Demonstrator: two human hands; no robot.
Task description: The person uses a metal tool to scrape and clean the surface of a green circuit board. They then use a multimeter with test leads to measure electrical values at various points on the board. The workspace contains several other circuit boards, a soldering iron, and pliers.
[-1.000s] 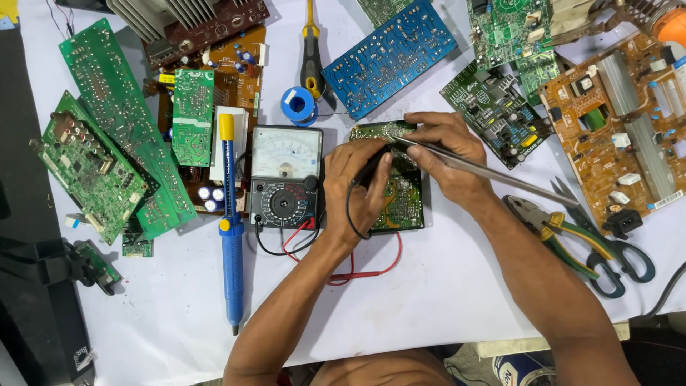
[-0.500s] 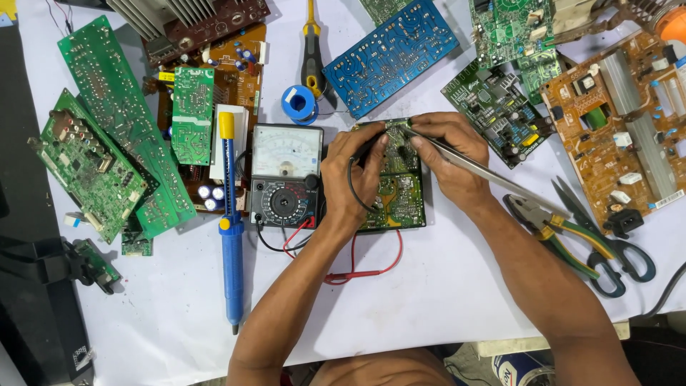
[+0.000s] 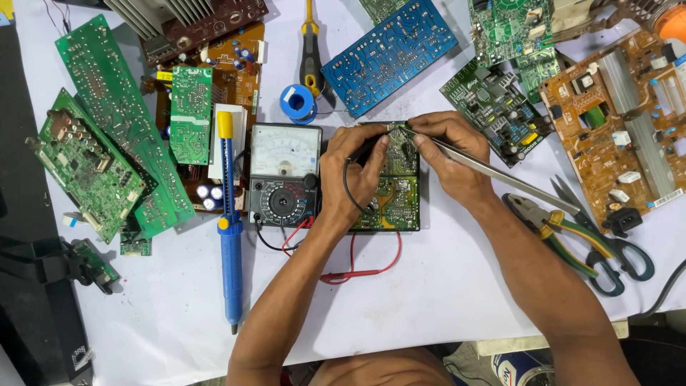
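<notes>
A small green circuit board lies flat on the white table, just right of an analog multimeter. My left hand rests on the board's left side and pinches a black test probe, whose black lead loops down past the wrist. My right hand grips long metal tweezers. Their tips meet the probe tip at the board's top edge. A red lead curls on the table below the board.
A blue desoldering pump lies left of the meter. A solder spool, a screwdriver and a blue board lie behind. Pliers and scissors lie right. Several green boards and brown boards crowd both sides.
Both hands have crept toward the far edge of the board, and my left hand has slid left, uncovering more of the board's lower half.
</notes>
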